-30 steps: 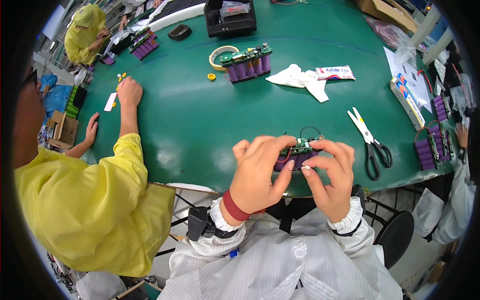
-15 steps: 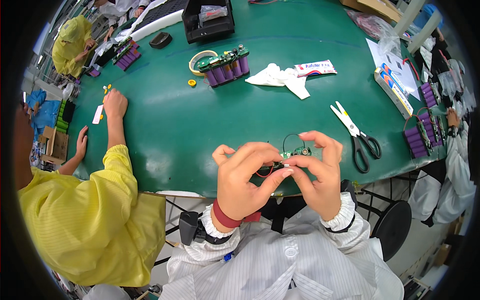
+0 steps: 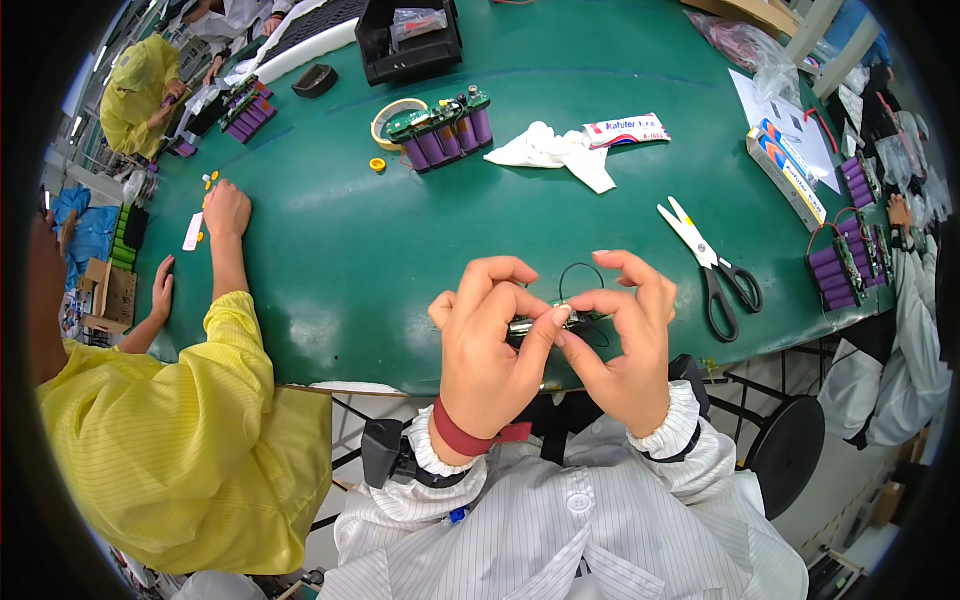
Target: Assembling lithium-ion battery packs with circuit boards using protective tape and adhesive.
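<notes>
Both of my hands meet over the near edge of the green table (image 3: 350, 260). Between them is a small green circuit board (image 3: 582, 318), mostly covered by my fingers. A thin black wire (image 3: 562, 280) loops up from it. My left hand (image 3: 490, 350), with a red band at its wrist, is closed on the board, thumb and forefinger pinched near its middle. My right hand (image 3: 628, 350) has its thumb and forefinger closed at the same spot, and its other fingers are raised. What lies between the fingertips is too small to make out.
White scissors with black handles (image 3: 712, 268) lie to my right. Ahead are a purple battery pack (image 3: 445, 138), tape roll (image 3: 385, 120), white cloth (image 3: 550, 155) and tube (image 3: 627, 131). A co-worker's yellow sleeve (image 3: 235, 340) is at left; more packs (image 3: 838, 268) stand at right.
My left fingers have curled and shifted along the board, and my fingertips are slightly higher. The red wire seen earlier beneath them is now hidden. The black loop has moved slightly left.
</notes>
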`<move>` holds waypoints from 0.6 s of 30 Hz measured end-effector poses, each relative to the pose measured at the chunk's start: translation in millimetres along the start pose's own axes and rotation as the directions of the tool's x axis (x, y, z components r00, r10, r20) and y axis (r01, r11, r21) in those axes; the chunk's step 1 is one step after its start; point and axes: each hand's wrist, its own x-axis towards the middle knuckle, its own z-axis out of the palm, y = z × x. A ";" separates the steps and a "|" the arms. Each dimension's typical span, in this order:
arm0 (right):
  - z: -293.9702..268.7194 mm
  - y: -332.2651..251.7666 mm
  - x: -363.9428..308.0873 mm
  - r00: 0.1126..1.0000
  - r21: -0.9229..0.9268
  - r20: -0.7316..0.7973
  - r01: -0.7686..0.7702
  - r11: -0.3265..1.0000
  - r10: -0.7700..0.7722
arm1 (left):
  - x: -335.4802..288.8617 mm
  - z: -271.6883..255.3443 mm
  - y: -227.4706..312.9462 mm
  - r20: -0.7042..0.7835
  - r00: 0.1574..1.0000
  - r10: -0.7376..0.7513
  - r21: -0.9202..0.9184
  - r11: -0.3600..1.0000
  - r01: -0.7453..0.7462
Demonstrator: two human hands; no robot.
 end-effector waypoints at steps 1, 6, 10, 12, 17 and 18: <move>1.1 -0.6 -0.2 0.999 -0.003 -0.049 -0.024 1.000 0.024 | 0.4 1.2 -0.4 -0.037 0.999 0.000 0.017 1.000 0.000; 5.8 2.8 -1.7 0.991 -0.153 -0.090 0.080 0.985 -0.094 | -0.8 4.2 -1.2 -0.023 0.989 -0.149 -0.004 0.989 0.149; 9.3 3.3 -2.9 0.978 -0.210 -0.130 0.131 0.969 -0.161 | 0.0 3.1 2.7 -0.012 0.973 -0.231 -0.032 0.973 0.230; 9.2 4.3 -2.6 0.975 -0.198 -0.145 0.137 0.971 -0.168 | -0.1 2.7 3.1 -0.001 0.970 -0.244 -0.048 0.969 0.244; 12.4 6.8 -3.8 0.972 -0.129 -0.174 0.135 0.982 -0.156 | -2.5 1.1 -0.6 0.064 0.946 -0.316 -0.163 0.932 0.323; 12.6 7.1 -3.9 0.973 -0.123 -0.175 0.134 0.983 -0.154 | -2.2 0.5 -0.7 0.066 0.949 -0.309 -0.168 0.934 0.315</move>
